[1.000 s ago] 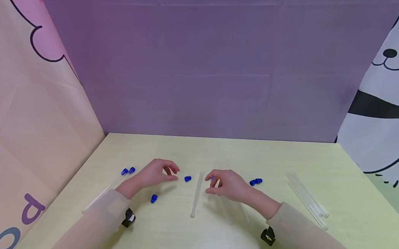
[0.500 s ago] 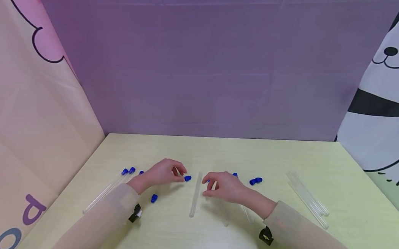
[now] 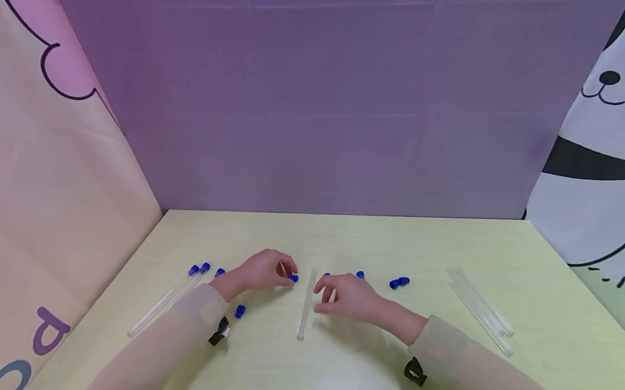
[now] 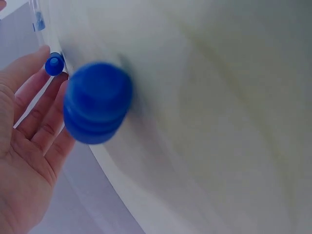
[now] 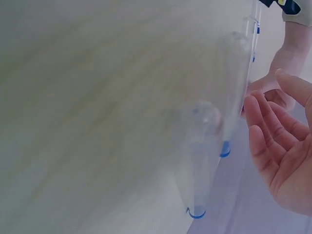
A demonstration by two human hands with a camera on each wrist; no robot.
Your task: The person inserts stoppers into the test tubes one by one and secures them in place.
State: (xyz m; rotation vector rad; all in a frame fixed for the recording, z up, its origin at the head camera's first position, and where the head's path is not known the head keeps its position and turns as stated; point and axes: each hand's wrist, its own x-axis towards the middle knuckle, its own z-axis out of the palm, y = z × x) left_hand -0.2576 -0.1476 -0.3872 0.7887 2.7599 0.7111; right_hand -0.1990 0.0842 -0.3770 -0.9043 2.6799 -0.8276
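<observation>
My left hand (image 3: 265, 269) is at a small blue cap (image 3: 293, 278), its thumb and fingers spread on either side of it. In the left wrist view the same cap (image 4: 54, 64) shows right at the thumb tip, the fingers relaxed behind it. Just right of the cap lies an uncapped clear plastic tube (image 3: 306, 308). My right hand (image 3: 351, 296) hovers at that tube's right side, fingers loosely bent with nothing between them. Another loose cap (image 3: 240, 311) lies nearer me, and looms large in the left wrist view.
Blue-capped tubes (image 3: 163, 306) lie at the left, partly behind the left arm. More capped tubes (image 5: 200, 161) lie under the right forearm. Two loose caps (image 3: 399, 282) sit right of the right hand. Several clear tubes (image 3: 479, 312) are bunched at the far right.
My left hand has moved right to the blue cap, which it now partly covers. The right hand has shifted slightly left and nearer me, beside the middle tube.
</observation>
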